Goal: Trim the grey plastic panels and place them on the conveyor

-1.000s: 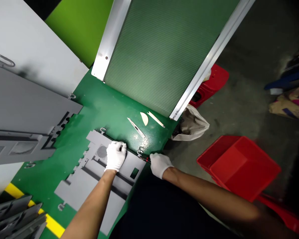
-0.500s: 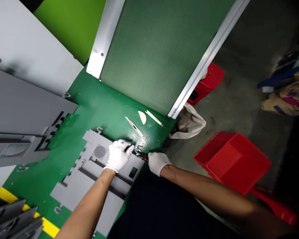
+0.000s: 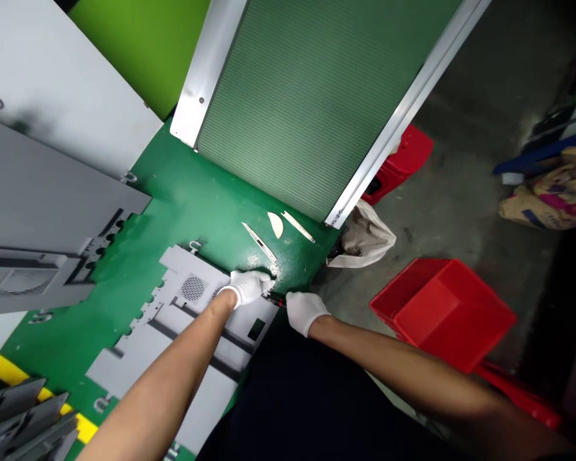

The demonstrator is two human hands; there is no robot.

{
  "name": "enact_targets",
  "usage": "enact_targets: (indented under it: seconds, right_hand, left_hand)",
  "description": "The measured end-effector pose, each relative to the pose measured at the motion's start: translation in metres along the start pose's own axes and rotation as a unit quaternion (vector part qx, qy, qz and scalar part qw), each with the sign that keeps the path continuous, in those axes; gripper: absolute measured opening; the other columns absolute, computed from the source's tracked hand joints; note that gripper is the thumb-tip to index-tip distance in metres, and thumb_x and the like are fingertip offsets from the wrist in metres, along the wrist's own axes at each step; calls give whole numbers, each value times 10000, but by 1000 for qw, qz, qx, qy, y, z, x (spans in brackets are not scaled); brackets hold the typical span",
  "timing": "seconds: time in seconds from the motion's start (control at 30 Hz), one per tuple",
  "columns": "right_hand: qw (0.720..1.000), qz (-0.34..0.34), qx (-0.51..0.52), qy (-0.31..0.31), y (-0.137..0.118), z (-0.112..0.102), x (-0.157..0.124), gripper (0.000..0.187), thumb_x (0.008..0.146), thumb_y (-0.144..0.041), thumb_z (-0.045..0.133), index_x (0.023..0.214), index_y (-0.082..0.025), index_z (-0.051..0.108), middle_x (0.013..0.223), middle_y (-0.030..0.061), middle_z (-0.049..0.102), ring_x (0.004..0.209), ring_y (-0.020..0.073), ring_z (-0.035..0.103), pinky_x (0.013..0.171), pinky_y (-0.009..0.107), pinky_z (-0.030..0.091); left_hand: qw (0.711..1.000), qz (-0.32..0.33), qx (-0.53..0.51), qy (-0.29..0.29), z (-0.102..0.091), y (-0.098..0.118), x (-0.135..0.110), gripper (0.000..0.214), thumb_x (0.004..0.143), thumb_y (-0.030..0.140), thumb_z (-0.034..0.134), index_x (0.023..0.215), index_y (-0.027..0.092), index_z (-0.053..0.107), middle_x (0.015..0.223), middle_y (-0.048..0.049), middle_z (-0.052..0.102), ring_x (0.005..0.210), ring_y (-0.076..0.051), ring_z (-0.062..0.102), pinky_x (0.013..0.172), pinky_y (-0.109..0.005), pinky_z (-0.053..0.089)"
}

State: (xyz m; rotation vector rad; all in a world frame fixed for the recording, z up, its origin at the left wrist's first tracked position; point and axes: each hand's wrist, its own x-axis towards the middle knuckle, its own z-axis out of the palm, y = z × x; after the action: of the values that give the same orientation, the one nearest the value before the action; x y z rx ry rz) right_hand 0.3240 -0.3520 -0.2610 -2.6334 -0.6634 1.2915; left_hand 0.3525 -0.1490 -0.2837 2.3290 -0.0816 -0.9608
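"So, the hands?"
"Right hand (image 3: 306, 314) — curled round a tool (image 3: 280, 302); left hand (image 3: 250, 286) stretched near its tip, grip unclear."
"Grey panel (image 3: 211, 400)?"
"Under the left forearm (image 3: 170, 378), on the green surface (image 3: 196, 192)."

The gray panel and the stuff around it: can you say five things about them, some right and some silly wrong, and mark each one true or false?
1. The left hand wears a white glove. True.
2. The right hand is holding the cutter. False: it grips a dark tool with a bit of red, while the cutter lies on the green surface.
3. The gray panel lies on the green surface. True.
4. The big red bin is on the left side of the picture. False: it is on the right side.
5. The half-moon piece lies between the cutter and the thin pale strip. True.
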Motion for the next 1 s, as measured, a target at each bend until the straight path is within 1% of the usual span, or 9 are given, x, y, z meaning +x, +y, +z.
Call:
enact_targets:
  seconds: [0.17,0.33,0.43,0.53,0.63,0.73,0.8,0.9,1.0]
  right_hand:
    - [1000,-14,13,-14,6,3,7,232,836,-189,579,1035,-164,695,992,161,766,928,351,751,758,421,570]
    - [999,23,24,-5,13,4,10,220,878,-257,566,1028,-161,695,996,175,765,928,341,747,752,404,551]
    - [999,30,41,15,20,4,9,211,856,-248,578,1020,-174,688,1004,155,767,917,335,746,750,399,540]
    - [993,72,98,10,25,8,6,227,881,-317,560,1020,-191,688,1020,146,768,936,324,742,754,385,533]
    - [986,95,136,21,25,19,2,287,925,-380,506,1019,-191,701,1040,147,769,972,308,737,788,372,526]
    - [984,94,153,16,24,33,-3,306,923,-373,502,1008,-176,719,1033,148,774,975,302,740,803,360,522]
    - [983,94,157,18,24,39,-6,310,911,-362,513,1032,-170,723,1041,148,775,973,301,742,803,356,521]
    - [982,101,156,28,24,35,-11,319,904,-381,521,1037,-174,724,1034,147,777,962,302,744,798,357,520]
    - [981,91,167,28,22,17,-15,367,927,-462,502,978,-177,727,998,146,776,970,296,740,807,348,515]
  left_hand:
    - [994,79,-75,-4,-15,-7,-23,281,895,502,651,884,253,778,1016,-19,766,1006,-210,676,1144,-412,302]
    - [951,106,-292,-5,-4,-1,-33,280,856,481,708,790,214,759,936,-65,761,956,-229,689,953,-355,499]
    - [909,54,-399,108,1,3,-32,266,832,461,740,809,196,753,932,-80,752,922,-224,682,900,-346,533]
    - [882,4,-412,229,-6,12,-26,266,802,442,769,857,182,762,928,-74,740,879,-205,661,867,-327,533]
    - [911,21,-368,183,-18,41,-12,269,790,439,764,803,171,762,846,-61,736,806,-196,651,783,-304,530]
    - [947,77,-308,54,-15,99,15,297,842,447,699,754,170,758,735,-42,722,717,-184,643,700,-289,511]
    - [955,75,-285,24,-9,140,34,297,861,441,678,877,164,781,735,-51,733,707,-195,658,686,-299,512]
    - [954,28,-283,99,-9,166,53,382,874,411,666,1134,142,742,912,-113,780,837,-241,711,803,-345,544]
    - [933,39,-272,232,-38,122,52,324,889,420,633,1069,177,749,1080,-112,778,1012,-254,707,967,-355,525]
